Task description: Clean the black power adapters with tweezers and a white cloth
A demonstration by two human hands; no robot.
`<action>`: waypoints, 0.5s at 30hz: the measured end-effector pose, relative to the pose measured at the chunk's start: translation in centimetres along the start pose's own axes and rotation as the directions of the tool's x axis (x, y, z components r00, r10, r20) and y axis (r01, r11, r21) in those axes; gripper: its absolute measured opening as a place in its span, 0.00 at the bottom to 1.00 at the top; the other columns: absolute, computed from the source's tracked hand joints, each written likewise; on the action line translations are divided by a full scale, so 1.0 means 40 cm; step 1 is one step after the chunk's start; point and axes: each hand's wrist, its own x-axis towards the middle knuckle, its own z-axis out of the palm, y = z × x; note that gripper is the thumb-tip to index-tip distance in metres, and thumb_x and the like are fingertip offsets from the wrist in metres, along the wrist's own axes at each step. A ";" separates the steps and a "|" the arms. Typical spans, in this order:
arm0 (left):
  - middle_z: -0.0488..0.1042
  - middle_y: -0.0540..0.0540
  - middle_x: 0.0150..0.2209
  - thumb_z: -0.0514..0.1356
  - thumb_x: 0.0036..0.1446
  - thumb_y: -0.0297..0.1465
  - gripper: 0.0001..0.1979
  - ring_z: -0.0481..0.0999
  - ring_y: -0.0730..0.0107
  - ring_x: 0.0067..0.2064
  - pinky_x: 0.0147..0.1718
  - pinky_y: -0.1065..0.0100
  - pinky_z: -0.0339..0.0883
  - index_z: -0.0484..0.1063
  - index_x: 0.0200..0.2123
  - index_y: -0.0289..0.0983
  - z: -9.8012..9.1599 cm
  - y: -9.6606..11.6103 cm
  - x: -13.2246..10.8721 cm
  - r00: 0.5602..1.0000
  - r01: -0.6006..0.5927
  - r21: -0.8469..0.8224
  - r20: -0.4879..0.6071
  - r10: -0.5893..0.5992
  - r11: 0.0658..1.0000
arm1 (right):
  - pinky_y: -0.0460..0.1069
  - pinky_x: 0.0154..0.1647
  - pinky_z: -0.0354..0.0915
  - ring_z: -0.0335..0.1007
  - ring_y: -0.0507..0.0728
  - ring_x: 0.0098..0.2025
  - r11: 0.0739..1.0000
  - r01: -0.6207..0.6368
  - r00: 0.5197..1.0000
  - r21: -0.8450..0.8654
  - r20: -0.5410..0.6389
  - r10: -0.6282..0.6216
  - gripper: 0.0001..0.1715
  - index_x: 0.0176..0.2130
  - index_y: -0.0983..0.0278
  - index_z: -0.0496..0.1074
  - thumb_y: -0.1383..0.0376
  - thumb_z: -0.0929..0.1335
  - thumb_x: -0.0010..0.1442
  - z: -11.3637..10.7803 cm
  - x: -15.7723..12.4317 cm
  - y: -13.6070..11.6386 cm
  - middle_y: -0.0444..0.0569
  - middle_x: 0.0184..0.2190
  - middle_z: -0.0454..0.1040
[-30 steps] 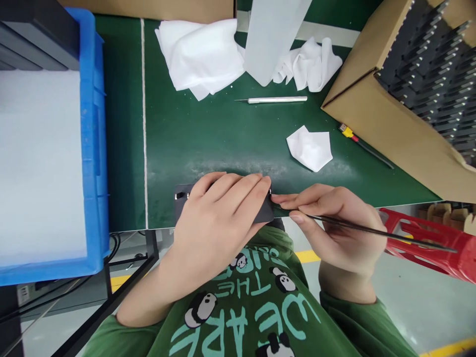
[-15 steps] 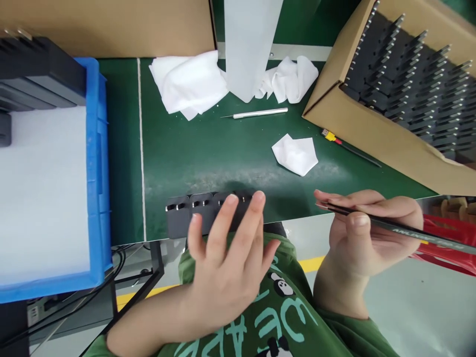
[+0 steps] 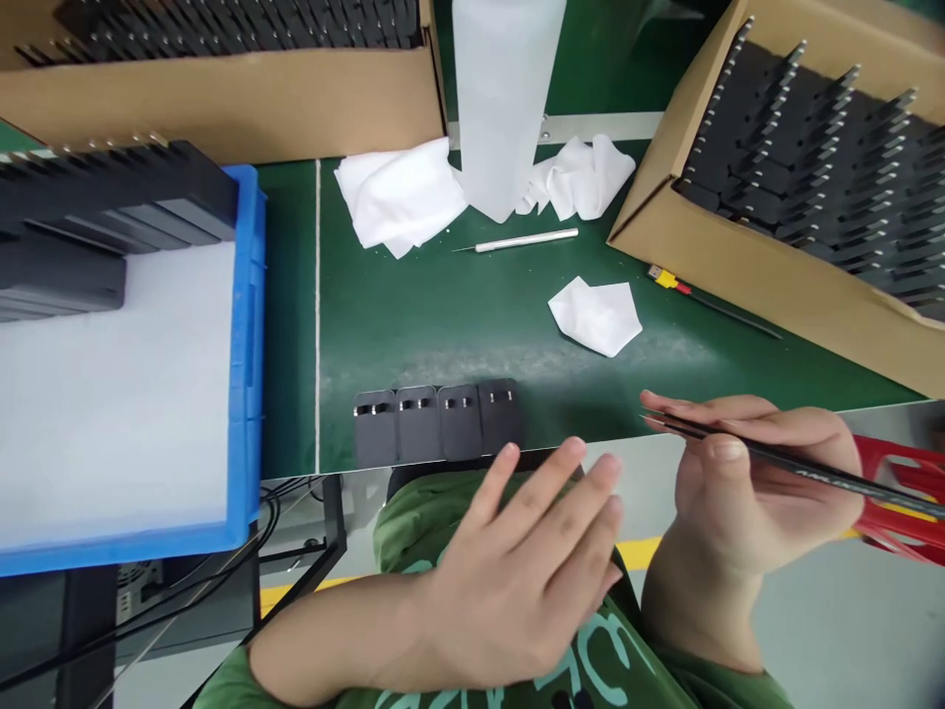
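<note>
A row of several black plug adapters lies along the front edge of the green table, metal prongs facing up. My left hand is open, fingers spread, just in front of the row's right end and holding nothing. To the right, past the table edge, my right hand is closed around black tweezers. Their thin tips point left, slightly apart, with nothing visible between them.
Right, a cardboard box holds rows of black adapters; another carton stands back left. A blue tray with adapters is at left. On the table lie white cloths, a folded white wipe, a needle-tipped pen and a cable.
My left hand has moved right and toward my body, off the adapter row, which now shows fully. My right hand still holds the tweezers. The view has shifted, showing more of the left carton.
</note>
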 end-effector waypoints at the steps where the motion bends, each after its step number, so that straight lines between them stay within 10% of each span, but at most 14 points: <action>1: 0.80 0.42 0.54 0.64 0.63 0.32 0.12 0.72 0.53 0.64 0.72 0.50 0.49 0.79 0.47 0.33 -0.018 -0.011 -0.001 0.998 0.043 -0.004 -0.050 -0.043 0.999 | 0.59 0.36 0.83 0.82 0.61 0.32 1.000 -0.014 1.000 -0.023 0.009 0.014 0.10 0.35 0.62 0.77 0.74 0.75 0.53 -0.001 -0.001 0.004 0.48 0.30 0.81; 8: 0.85 0.43 0.39 0.69 0.56 0.23 0.04 0.83 0.59 0.46 0.60 0.54 0.69 0.80 0.35 0.35 -0.105 -0.095 -0.011 0.954 0.244 0.054 -0.194 -0.230 0.968 | 0.57 0.39 0.84 0.84 0.63 0.34 0.988 -0.139 0.986 -0.063 0.087 0.144 0.12 0.32 0.62 0.74 0.76 0.75 0.52 0.033 0.008 0.031 0.49 0.30 0.82; 15: 0.81 0.41 0.53 0.59 0.64 0.22 0.12 0.80 0.59 0.53 0.58 0.59 0.71 0.78 0.49 0.29 -0.047 -0.125 0.000 0.999 -0.028 0.053 -0.027 0.030 0.998 | 0.58 0.46 0.83 0.84 0.59 0.39 0.976 -0.202 0.882 0.077 0.448 0.148 0.10 0.38 0.61 0.73 0.76 0.72 0.60 0.121 0.049 0.036 0.44 0.33 0.79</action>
